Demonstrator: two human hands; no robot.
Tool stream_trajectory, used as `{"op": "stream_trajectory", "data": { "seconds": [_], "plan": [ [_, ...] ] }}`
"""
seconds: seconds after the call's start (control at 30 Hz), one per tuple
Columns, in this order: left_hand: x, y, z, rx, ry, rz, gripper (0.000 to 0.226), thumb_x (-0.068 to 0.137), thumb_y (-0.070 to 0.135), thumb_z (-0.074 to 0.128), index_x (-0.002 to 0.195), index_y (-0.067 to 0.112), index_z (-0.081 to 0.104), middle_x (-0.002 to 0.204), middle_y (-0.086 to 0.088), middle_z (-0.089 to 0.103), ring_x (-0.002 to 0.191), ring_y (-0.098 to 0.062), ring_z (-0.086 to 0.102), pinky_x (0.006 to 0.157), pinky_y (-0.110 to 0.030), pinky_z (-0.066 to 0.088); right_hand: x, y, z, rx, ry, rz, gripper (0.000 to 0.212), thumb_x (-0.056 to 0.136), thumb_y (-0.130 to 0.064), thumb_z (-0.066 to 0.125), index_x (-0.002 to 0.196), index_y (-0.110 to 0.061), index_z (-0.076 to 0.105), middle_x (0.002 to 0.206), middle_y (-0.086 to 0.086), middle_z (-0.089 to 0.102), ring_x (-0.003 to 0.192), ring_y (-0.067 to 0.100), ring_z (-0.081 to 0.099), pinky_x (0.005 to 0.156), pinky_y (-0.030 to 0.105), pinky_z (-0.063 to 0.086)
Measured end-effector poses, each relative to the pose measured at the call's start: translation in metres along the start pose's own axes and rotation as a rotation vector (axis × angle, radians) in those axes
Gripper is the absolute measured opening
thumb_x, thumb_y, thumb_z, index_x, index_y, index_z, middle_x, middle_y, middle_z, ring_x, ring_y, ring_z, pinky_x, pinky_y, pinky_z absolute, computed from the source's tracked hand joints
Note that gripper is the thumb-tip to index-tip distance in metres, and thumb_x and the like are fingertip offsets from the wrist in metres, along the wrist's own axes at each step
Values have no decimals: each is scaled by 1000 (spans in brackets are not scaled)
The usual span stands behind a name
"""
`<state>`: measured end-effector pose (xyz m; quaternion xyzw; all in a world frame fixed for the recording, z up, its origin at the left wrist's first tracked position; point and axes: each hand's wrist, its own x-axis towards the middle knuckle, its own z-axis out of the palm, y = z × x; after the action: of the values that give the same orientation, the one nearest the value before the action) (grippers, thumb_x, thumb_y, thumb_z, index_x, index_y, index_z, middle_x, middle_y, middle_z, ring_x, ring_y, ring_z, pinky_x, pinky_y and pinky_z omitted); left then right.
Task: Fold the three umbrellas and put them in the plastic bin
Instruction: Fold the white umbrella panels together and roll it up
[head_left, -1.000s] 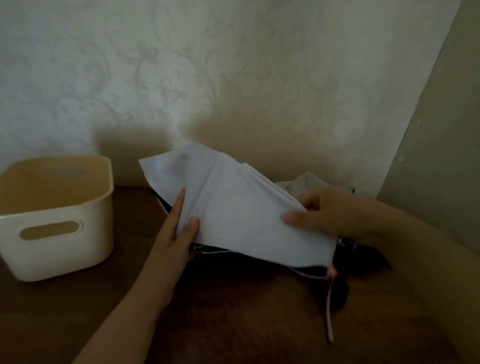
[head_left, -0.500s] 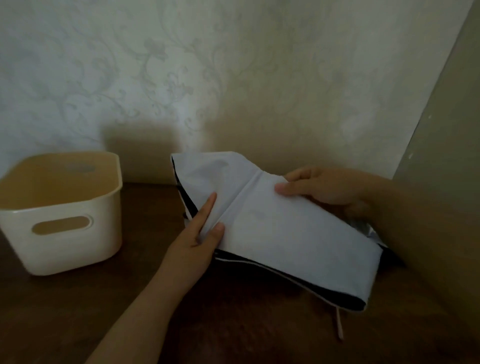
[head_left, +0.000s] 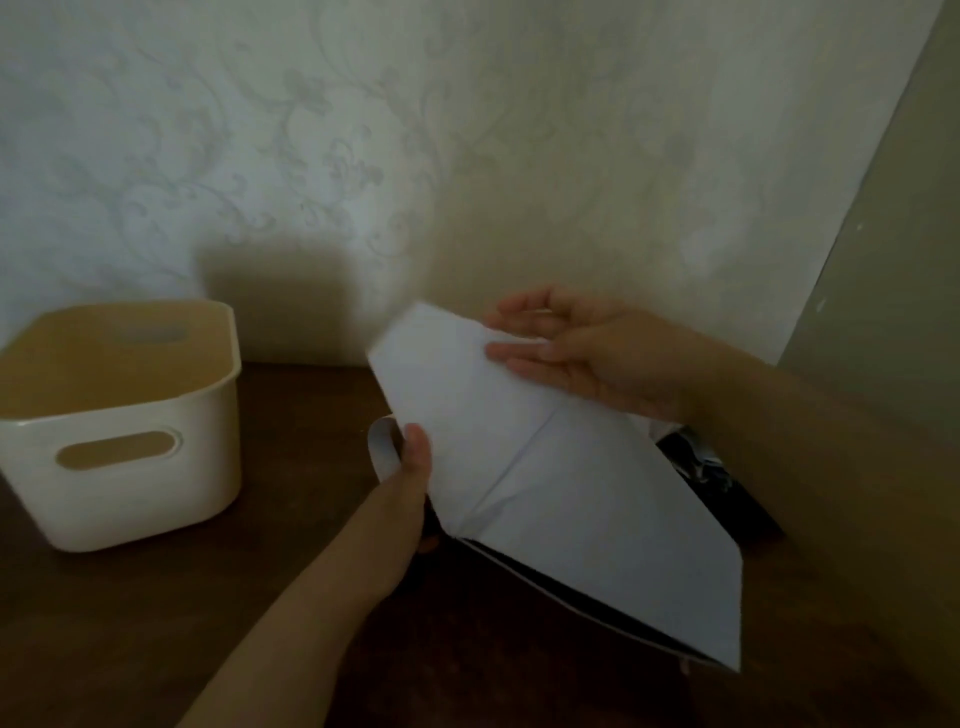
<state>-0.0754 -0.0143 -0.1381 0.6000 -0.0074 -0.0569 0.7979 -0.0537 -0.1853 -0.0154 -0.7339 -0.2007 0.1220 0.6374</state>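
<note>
Your left hand (head_left: 410, 467) grips the white umbrella (head_left: 545, 493) edge w/ curled fingers, steadying it above the table (head_left: 260, 623), while right hand (head_left: 582, 358) presses flat, fingers straight, to smooth pleats; bin (head_left: 119, 421) waits left, apart.

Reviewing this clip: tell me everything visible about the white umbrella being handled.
The white umbrella is a pale, smooth fabric canopy with a dark underside showing along its lower edge. It is collapsed into flat creased panels, tilted, held above the dark wooden table, right of the cream plastic bin. The left hand grips its left edge, where a white strap loops out; the right hand lays straight fingers on its upper part.
</note>
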Motion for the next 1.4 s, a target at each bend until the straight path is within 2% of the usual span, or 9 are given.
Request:
{"op": "stream_trajectory", "data": {
  "seconds": [0.17, 0.27, 0.37, 0.43, 0.53, 0.73, 0.93, 1.07, 1.4],
  "plan": [
    [-9, -1, -7, 268, -124, 144, 50, 73, 55, 65, 118, 44, 48, 132, 6, 53, 109, -11, 56, 96, -36, 47, -4, 11, -2, -1199, -27, -280, 23, 91, -28, 58, 114, -32, 64, 128, -12, 54, 126, 0, 40, 103, 3, 19],
    [-5, -1, -8, 458, -82, 248, 77, 86, 53, 52, 144, 49, 1, 140, 20, 28, 116, -6, 44, 102, -37, 41, -5, 29, -1, -1582, 30, -325, 57, 85, -67, 31, 125, -37, 57, 142, -11, 46, 140, 12, 24, 114, 28, 7],
    [-6, -4, -4, 602, -25, 344, 72, 97, 40, 38, 131, 56, -23, 105, 33, 25, 76, 7, 37, 67, -10, 39, -2, 39, -3, -1683, 187, -310, 75, 80, -63, 7, 121, -32, 61, 136, -6, 52, 136, 19, 33, 115, 42, 8],
    [-8, -4, -3, 639, -48, 381, 58, 95, 42, 35, 127, 70, -6, 97, 41, 23, 61, 5, 37, 54, -9, 38, 1, 43, -1, -1650, 263, -344, 73, 83, -55, 8, 111, -24, 67, 127, -2, 60, 128, 22, 42, 114, 44, 12],
    [-7, -3, -3, 567, -99, 276, 35, 78, 62, 37, 110, 75, 32, 126, 28, 35, 103, 2, 46, 89, -21, 45, 7, 50, 3, -1615, 383, -313, 69, 86, -48, 10, 109, -17, 67, 132, 7, 56, 129, 28, 42, 114, 46, 15],
    [-5, 3, -5, 613, 91, 318, 65, 73, 64, 44, 135, 52, 30, 142, 5, 38, 110, -7, 45, 79, -19, 43, -11, 62, 23, -1423, 620, -767, 35, 91, -29, 47, 120, -13, 58, 123, 10, 52, 109, 26, 45, 94, 38, 36],
    [-5, 10, -13, 275, 232, 340, 74, 72, 58, 53, 140, 47, 26, 132, 14, 38, 115, -11, 47, 94, -39, 50, -8, 93, 32, -1077, 520, -299, 41, 93, -40, 53, 132, -26, 49, 131, -4, 43, 121, 11, 33, 100, 25, 29],
    [-8, 12, -8, 114, 132, 349, 69, 77, 42, 58, 139, 45, 27, 112, 24, 46, 97, -3, 55, 63, -14, 54, -3, 91, 57, -668, 536, -272, 54, 83, -60, 42, 125, -28, 51, 121, -12, 48, 111, 2, 45, 96, 22, 41],
    [-10, -8, 18, 117, 49, 274, 37, 84, 43, 50, 120, 53, 45, 129, 13, 45, 115, -20, 55, 53, -7, 47, -10, 102, 63, 81, 328, -17, 69, 49, -68, 64, 107, -31, 62, 105, -10, 70, 92, 3, 68, 72, 18, 55]
  ]
}}
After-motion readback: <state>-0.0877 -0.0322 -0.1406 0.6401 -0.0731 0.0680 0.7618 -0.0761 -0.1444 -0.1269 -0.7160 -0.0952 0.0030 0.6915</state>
